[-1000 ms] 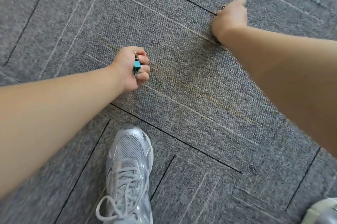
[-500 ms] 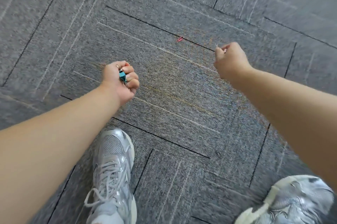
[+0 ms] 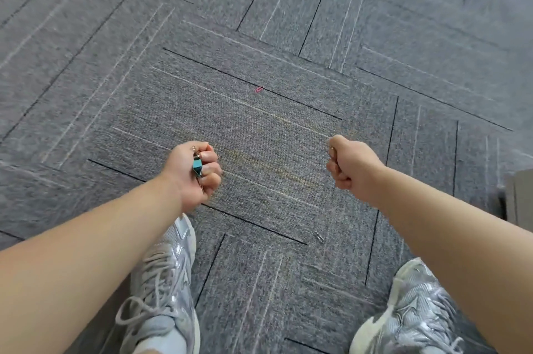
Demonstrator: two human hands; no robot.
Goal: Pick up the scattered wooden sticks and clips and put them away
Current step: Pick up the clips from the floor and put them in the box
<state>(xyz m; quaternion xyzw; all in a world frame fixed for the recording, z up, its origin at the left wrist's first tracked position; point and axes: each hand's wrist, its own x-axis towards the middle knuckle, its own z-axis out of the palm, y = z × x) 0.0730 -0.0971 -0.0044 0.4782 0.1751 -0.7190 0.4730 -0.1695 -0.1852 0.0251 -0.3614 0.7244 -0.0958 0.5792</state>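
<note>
Clips, scattered, part-collected: one teal binder clip (image 3: 197,167) sits in the left hand (image 3: 193,175), whose fingers curl tight round it, with thin wire ends poking out above and below the fist, so probably more than one item is held there. The right hand (image 3: 353,166) is closed into a fist, and a glint of a wire clip (image 3: 331,148) shows at the thumb; what else it holds cannot be told. On the floor: one pink paper clip (image 3: 259,89) on the carpet (image 3: 115,94), lying ahead on a dark tile seam and well apart from both hands; one silver paper clip (image 3: 318,237) nearer, between the left shoe (image 3: 167,276) and right shoe (image 3: 415,310) and below the right hand. Wooden sticks: none in view. No container for putting things away can be seen. Judged progress: gathering underway, with at least two clips to lift and storing not begun. Room: flat open carpet on all sides; only a grey object (image 3: 519,198) at the right edge stands close, beside the right forearm. The silver clip is close to the feet and could be trodden on.
</note>
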